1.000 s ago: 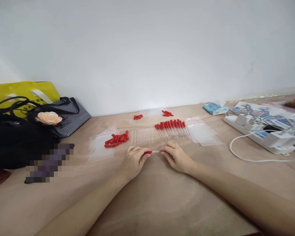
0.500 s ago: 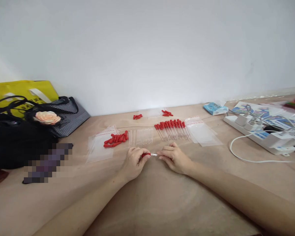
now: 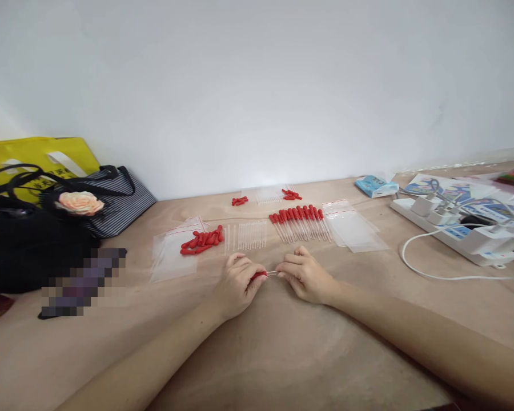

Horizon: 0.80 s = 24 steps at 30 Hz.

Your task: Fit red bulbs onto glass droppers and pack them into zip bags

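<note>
Between thumb and fingers, my left hand (image 3: 240, 284) pinches a red rubber dropper bulb (image 3: 259, 274). My right hand (image 3: 304, 275) grips a clear glass dropper tube (image 3: 272, 273), whose end meets the bulb; how deep it sits inside is hidden. Beyond my right hand lies a row of droppers with red bulbs (image 3: 300, 222). Bare clear tubes (image 3: 252, 236) lie side by side beyond my left hand, and a pile of loose red bulbs (image 3: 202, 241) rests to their left.
Clear zip bags (image 3: 173, 260) lie under the bulb pile, with more zip bags (image 3: 355, 228) right of the droppers. At right are a white power strip (image 3: 454, 231) with cables and a blue packet (image 3: 376, 186). A striped bag (image 3: 115, 200) and yellow bag (image 3: 75, 149) stand left.
My left hand has shifted slightly right with the bulb, closer to my right hand. Less of the tube shows between them. The view has tilted a little.
</note>
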Tool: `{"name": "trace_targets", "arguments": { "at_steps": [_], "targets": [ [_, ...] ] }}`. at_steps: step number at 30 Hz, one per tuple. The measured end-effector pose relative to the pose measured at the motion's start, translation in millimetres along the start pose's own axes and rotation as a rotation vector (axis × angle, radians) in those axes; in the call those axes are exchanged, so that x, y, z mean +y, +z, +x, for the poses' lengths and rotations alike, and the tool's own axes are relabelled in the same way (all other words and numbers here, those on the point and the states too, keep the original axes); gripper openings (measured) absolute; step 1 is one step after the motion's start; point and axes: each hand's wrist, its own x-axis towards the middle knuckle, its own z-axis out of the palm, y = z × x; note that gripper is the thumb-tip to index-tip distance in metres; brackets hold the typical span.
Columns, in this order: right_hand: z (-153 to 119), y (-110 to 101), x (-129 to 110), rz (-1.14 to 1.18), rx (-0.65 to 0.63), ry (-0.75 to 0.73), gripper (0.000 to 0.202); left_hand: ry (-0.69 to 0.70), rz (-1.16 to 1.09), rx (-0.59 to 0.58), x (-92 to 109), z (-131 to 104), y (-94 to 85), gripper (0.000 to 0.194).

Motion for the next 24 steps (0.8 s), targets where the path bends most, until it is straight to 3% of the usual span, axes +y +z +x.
{"name": "trace_targets", "arguments": {
  "at_steps": [8, 19, 22, 24],
  "targets": [
    [5, 6, 1, 0.028, -0.02, -0.003, 0.024, -0.001, 0.018, -0.035, 0, 0, 1.2, 0.016],
    [6, -13, 1, -0.119, -0.084, 0.016, 0.02, -0.049, 0.027, -0.004, -7, 1, -3.3, 0.016],
    [4, -10, 2, -0.136, -0.084, 0.094, 0.019, -0.109, 0.065, 0.051, -13, 0, -4.3, 0.014],
    [6, -8, 7, -0.124, -0.032, 0.23, 0.019, -0.243, 0.105, 0.132, -20, -1, -4.4, 0.029]
  ]
}}
